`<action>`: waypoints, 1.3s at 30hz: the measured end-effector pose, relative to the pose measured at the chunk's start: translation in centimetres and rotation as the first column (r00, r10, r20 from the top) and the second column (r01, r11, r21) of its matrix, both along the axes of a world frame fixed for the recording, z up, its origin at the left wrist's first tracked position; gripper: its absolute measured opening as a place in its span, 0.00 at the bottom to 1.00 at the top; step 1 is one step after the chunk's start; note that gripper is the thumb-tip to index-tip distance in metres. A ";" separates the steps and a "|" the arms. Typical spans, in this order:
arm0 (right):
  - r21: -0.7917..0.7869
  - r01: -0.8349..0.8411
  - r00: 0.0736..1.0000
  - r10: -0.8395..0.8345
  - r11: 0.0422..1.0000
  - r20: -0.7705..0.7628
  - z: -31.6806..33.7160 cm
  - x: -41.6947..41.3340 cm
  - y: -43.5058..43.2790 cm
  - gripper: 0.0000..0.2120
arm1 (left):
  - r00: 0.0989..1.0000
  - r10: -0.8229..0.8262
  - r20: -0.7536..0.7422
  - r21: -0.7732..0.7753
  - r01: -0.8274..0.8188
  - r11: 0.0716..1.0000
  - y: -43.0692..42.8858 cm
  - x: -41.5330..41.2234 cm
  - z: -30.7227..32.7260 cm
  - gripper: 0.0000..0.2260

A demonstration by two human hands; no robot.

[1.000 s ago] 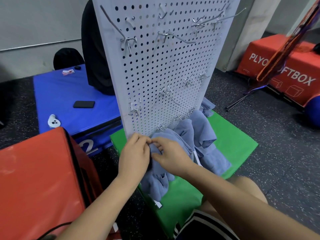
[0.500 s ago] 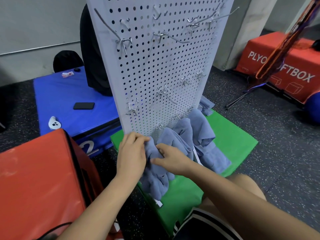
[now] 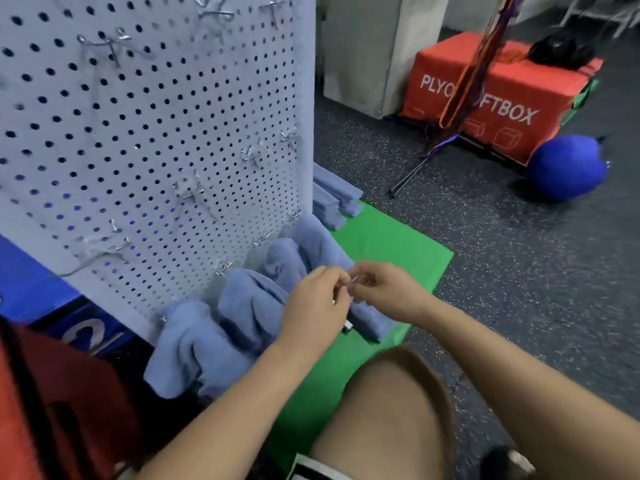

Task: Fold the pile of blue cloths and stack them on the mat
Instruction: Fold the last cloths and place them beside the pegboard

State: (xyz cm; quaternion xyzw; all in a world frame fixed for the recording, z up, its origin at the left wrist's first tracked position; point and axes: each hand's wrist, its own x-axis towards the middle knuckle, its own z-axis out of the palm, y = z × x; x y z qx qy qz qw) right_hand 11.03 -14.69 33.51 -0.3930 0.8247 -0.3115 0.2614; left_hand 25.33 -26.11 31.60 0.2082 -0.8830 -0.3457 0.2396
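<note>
- The left hand and right hand meet fingertip to fingertip, both pinching a small pale item too blurred to identify
- The blue cloths hang off the pegboard along the green mat's left edge, directly behind and below the hands
- A folded stack sits at the mat's far corner

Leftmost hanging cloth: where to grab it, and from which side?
Probably pinch the cloth at its gathered top, just under the hook, coming from the front. The pegboard blocks the back, and the lower folds hang loose and bulky.
</note>
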 end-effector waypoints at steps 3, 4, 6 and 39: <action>0.049 0.122 0.991 -0.124 0.991 0.046 -3.9 -4.3 2.8 0.07 | 0.989 -0.062 0.136 0.052 0.055 0.997 0.9 -4.9 -5.2 0.04; 0.063 0.149 0.987 -0.152 0.987 0.053 -5.3 -5.5 3.5 0.08 | 0.979 -0.076 0.190 0.089 0.060 0.994 1.1 -6.3 -7.0 0.05; 0.095 0.214 0.973 -0.221 0.972 0.068 -8.3 -7.3 4.7 0.09 | 0.951 -0.099 0.293 0.150 0.057 0.987 1.5 -8.9 -10.4 0.09; -0.042 0.633 0.519 -0.383 0.773 0.764 -23.2 -16.6 2.6 0.17 | 0.988 0.124 0.094 0.265 -0.145 0.953 1.7 -23.1 -22.0 0.08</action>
